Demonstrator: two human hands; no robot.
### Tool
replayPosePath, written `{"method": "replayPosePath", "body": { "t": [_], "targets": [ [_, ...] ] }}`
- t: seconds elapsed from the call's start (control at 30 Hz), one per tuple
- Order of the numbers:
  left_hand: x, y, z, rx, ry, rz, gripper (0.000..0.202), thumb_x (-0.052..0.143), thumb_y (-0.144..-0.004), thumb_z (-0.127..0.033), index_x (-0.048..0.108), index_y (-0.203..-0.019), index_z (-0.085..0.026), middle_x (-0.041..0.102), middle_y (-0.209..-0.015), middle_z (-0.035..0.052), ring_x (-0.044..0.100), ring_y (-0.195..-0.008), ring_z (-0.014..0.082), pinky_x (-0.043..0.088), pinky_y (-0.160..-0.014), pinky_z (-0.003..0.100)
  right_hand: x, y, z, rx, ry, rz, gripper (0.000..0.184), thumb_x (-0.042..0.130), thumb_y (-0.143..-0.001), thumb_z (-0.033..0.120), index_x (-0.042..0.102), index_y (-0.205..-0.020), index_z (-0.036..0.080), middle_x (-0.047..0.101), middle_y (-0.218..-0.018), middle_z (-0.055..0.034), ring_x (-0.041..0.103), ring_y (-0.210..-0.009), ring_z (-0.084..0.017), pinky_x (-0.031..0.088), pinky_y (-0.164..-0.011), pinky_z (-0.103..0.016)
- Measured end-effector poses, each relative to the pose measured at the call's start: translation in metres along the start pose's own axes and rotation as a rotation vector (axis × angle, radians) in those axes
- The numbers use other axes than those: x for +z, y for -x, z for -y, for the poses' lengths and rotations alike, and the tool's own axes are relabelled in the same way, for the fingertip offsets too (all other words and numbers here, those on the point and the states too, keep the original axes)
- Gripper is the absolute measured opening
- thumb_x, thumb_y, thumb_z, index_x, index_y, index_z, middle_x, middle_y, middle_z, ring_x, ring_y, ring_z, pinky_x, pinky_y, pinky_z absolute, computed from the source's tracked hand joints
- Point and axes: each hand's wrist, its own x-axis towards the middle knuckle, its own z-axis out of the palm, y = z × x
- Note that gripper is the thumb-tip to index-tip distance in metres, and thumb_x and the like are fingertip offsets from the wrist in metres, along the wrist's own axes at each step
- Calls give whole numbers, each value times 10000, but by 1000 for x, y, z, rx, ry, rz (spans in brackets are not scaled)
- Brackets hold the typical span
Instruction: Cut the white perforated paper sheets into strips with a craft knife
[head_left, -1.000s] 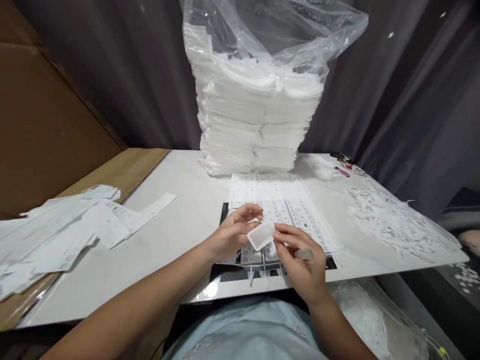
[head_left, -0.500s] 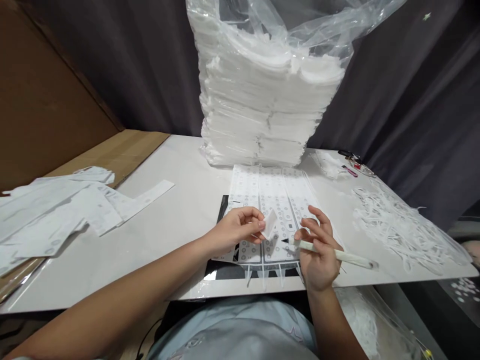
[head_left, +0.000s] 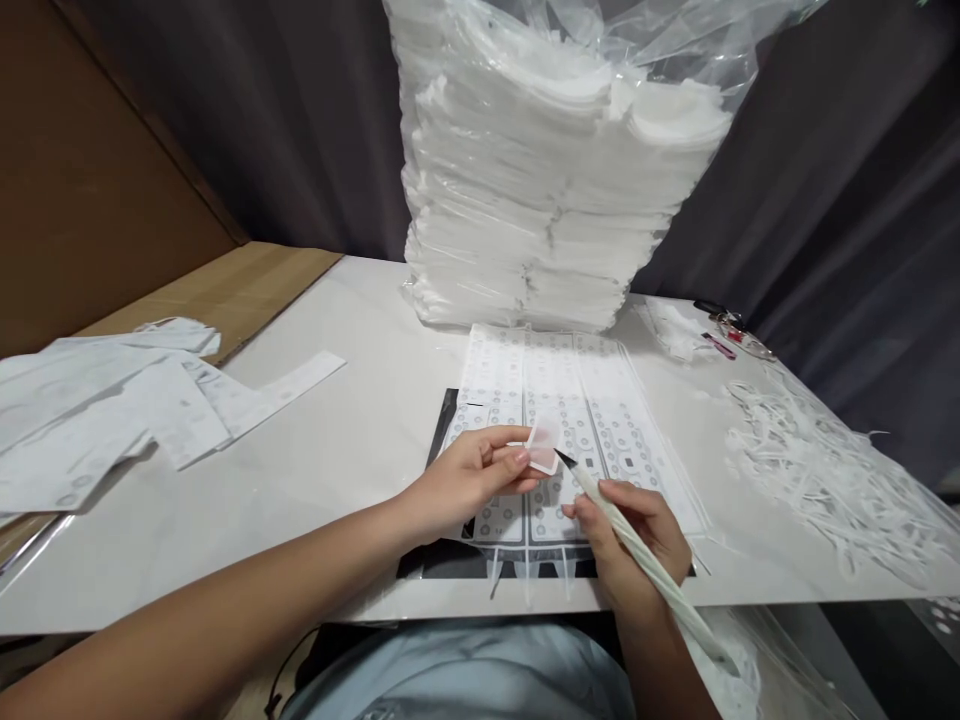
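My left hand pinches a small see-through piece of film with a white border between thumb and fingers, above the printed sheet. My right hand grips a slim white pen-shaped tool with a dark pointed tip. That tip is at the film's right edge; whether it touches cannot be made out. Beneath both hands lies a white sheet printed with rows of small grey circles, divided into long strips. Part of it rests on a black mat, and clear pointed tabs hang from its near edge.
Behind the sheet stands a tall stack of white sheets in a clear plastic bag. Loose printed strips lie at left, partly on cardboard. At right are a tangle of thin white offcuts and a small pink item.
My right hand has turned the tool and brought its tip up and left to the film. My left hand has tilted the film flatter toward me. The view has shifted slightly.
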Motion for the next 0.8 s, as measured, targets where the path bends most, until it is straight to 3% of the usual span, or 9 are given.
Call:
{"method": "replayPosePath", "body": {
  "t": [0.1, 0.27, 0.4, 0.8],
  "targets": [
    [1, 2, 1, 8, 32, 32, 429, 734, -773, -406, 652, -1119, -166, 720, -1013, 63, 669, -960, 145, 503, -861, 217, 0, -2, 2, -46, 22, 141, 249, 625, -833, 157, 605, -1071, 228, 717, -855, -25, 718, -663, -168, 611, -615, -285],
    [-1, 2, 4, -3, 111, 53, 438, 750, -760, -397, 662, -1129, -179, 719, -1009, 55, 671, -958, 151, 487, -931, 263, -3, -11, 7, -195, 222, 338, 371, 565, -855, 166, 592, -1221, 213, 701, -1125, -91, 707, -940, -238, 601, -813, -371],
    [-5, 2, 8, -30, 145, 48, 444, 747, -769, -384, 656, -1154, -181, 705, -1065, 66, 652, -1021, 175, 464, -973, 288, -3, -14, 7, -266, 242, 363, 372, 554, -853, 143, 615, -1216, 202, 659, -1211, -113, 644, -1086, -268, 560, -895, -436],
    [-4, 1, 7, -20, 155, 83, 472, 746, -773, -376, 640, -1191, -186, 707, -1071, 64, 651, -1017, 160, 471, -954, 266, -2, -14, 4, -277, 249, 390, 374, 546, -857, 111, 609, -1217, 191, 647, -1223, -130, 625, -1103, -263, 540, -901, -454]
  ]
}}
